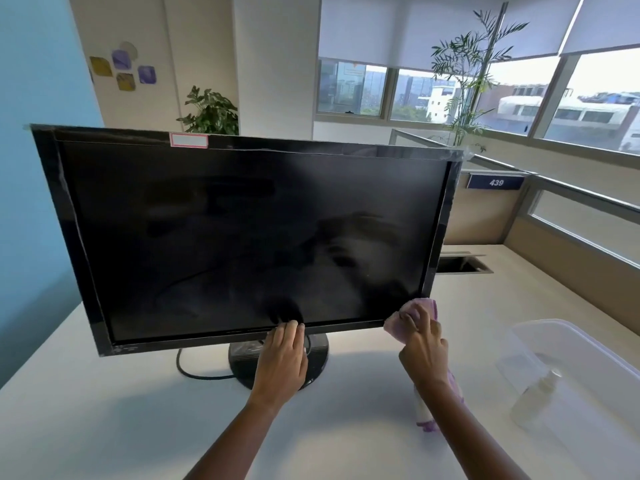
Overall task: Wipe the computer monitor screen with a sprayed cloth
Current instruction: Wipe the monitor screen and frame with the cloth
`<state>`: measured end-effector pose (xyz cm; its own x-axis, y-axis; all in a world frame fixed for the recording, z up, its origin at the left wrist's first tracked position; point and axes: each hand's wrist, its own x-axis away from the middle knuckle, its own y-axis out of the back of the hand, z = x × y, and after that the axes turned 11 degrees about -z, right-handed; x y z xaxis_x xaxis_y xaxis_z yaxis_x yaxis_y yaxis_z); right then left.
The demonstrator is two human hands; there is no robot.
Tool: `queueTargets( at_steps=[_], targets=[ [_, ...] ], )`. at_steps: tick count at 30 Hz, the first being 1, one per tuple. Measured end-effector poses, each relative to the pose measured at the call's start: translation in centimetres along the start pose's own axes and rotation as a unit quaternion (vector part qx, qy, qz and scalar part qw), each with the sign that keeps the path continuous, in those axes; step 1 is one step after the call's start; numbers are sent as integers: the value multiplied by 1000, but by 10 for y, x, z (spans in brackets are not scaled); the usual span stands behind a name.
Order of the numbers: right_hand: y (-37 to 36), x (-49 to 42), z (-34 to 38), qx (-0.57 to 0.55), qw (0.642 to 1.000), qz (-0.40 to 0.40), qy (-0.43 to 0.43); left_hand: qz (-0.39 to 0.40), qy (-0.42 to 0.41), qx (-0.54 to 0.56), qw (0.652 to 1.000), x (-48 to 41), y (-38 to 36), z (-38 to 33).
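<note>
Folded pink cloth (pixel 394 328) clutched in right grip (pixel 424 344), pressed at lower right corner of black flat-screen monitor (pixel 242 237). Straight-fingered left grip (pixel 284 358) resting on bottom bezel, holding nothing. Right of right grip, translucent plastic tub (pixel 595 355) with pale spray bottle (pixel 535 396) inside. Open white counter (pixel 104 410) left of left grip.

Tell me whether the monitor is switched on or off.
Off, or at least showing nothing: the monitor screen is uniformly black, with only faint reflections and smears. No power light is visible.
</note>
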<state>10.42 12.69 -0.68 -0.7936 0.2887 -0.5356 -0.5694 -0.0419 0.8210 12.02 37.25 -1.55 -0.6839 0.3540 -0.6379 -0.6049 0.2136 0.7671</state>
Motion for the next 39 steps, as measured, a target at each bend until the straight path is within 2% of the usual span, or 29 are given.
queueTargets(
  at_steps=[3, 6, 9, 13, 18, 22, 26, 31, 39],
  targets=[
    [7, -1, -3, -114, 991, -12, -74, -15, -12, -11, 1000, -5, -3, -8],
    [23, -10, -8, -230, 965, -84, -95, -31, -25, -8, 999, -21, 2, -17],
    [48, -35, -10, -252, 950, -168, -76, -63, -20, 12, 998, -51, 15, -27],
    [82, -81, 1, -278, 927, -246, -49, -145, -28, 42, 988, -106, 47, -36],
    [112, -135, 23, -261, 911, -319, 15, -235, -52, 14, 971, -175, 92, -38],
    [112, -163, 35, -195, 926, -321, 44, -239, -33, -6, 970, -216, 111, -32],
    [81, -161, 29, -129, 955, -267, 20, -200, -8, -1, 980, -234, 107, -22],
    [35, -124, 18, -176, 951, -254, 3, -199, -13, 3, 980, -235, 102, -17],
    [-32, -51, 39, -199, 948, -176, -174, -212, -5, 33, 977, -236, 105, -23]
  ],
)
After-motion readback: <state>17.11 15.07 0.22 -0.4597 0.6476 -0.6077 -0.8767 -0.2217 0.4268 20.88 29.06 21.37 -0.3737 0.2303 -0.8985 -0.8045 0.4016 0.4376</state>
